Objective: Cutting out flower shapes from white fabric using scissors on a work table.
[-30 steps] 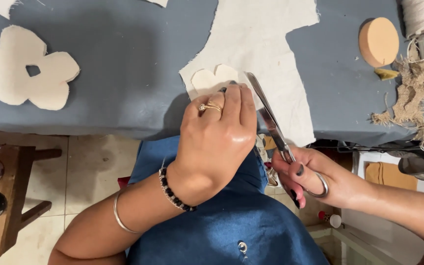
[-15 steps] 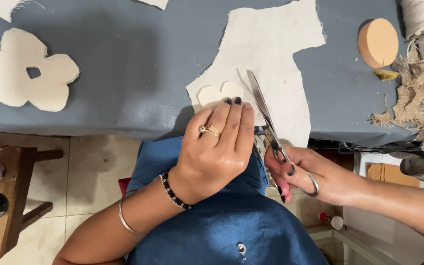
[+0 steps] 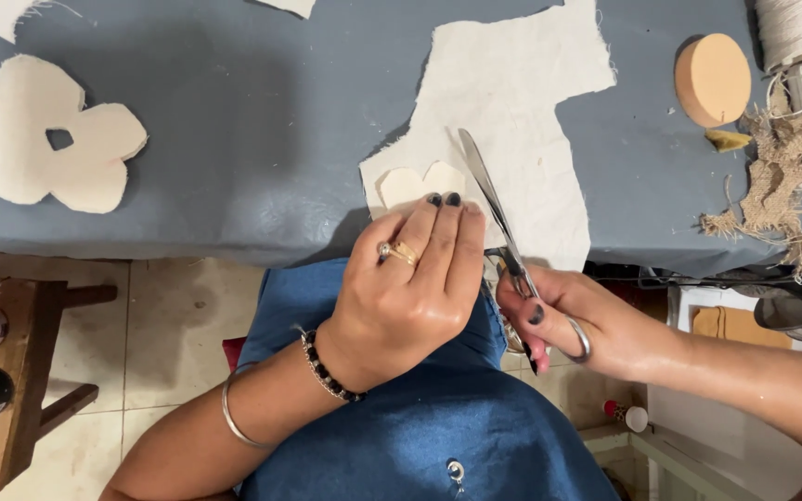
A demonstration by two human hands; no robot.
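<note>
Scissors point(image 3: 503, 237), one metal pair, sit in the right hand point(image 3: 573, 320) at the lower middle of the frame, fingers curled through the loops, blades nearly together and pointing up over the cloth. One large piece of cream woven cloth point(image 3: 512, 102) with frayed edges lies on the grey-covered bench point(image 3: 252, 121), reaching from the upper middle down to the near edge. The left hand point(image 3: 406, 292), fingers pressed together, pins the cloth's lower edge, just below one small petal-shaped cutout point(image 3: 410, 184). One finished flower shape point(image 3: 44, 139) of the same cloth, with a hole in its centre, lies at the upper left. At the upper right are one round tan disc point(image 3: 712, 79), one spool of pale twine point(image 3: 791, 28) and one tangle of coarse burlap fibres point(image 3: 777, 186).
</note>
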